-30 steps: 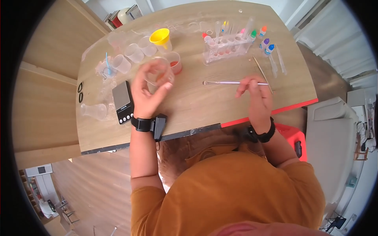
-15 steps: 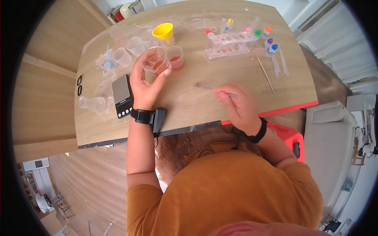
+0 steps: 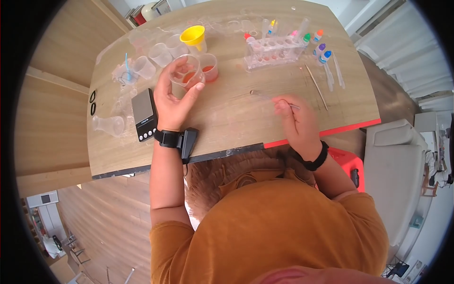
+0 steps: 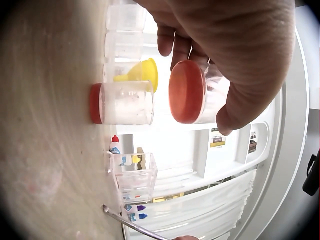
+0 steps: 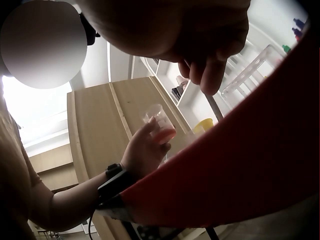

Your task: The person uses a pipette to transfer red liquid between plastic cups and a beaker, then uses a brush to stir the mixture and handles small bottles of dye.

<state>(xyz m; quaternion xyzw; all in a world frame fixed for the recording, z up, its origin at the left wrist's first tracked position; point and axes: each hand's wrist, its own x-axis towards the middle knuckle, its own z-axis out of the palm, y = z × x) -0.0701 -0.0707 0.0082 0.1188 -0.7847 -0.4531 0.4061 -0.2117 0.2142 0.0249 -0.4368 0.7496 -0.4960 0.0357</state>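
Observation:
The left hand [image 3: 174, 102] grips a clear cup [image 3: 188, 75] with red liquid at its base; in the left wrist view that cup [image 4: 187, 92] is off the table. Beside it a second cup [image 3: 208, 71] with red liquid stands on the table. The right hand [image 3: 299, 124] pinches a thin metal rod [image 3: 265, 96] whose small tip points left; the left wrist view shows the rod's tip [image 4: 106, 210] close to the tabletop. In the right wrist view the right hand's fingers [image 5: 212, 75] curl round the rod [image 5: 214, 106].
Behind are a yellow funnel [image 3: 193, 35] in a cup and more clear cups [image 3: 160, 56]. A black scale [image 3: 144, 113] and a flask [image 3: 109, 125] are at left. A tube rack [image 3: 274, 53], dropper bottles [image 3: 325, 57] and a wooden stick [image 3: 316, 86] are at right.
The right hand first moved left with the rod, then a little back to the right, changing the rod's slant. The left hand keeps the cup up, shifted slightly left.

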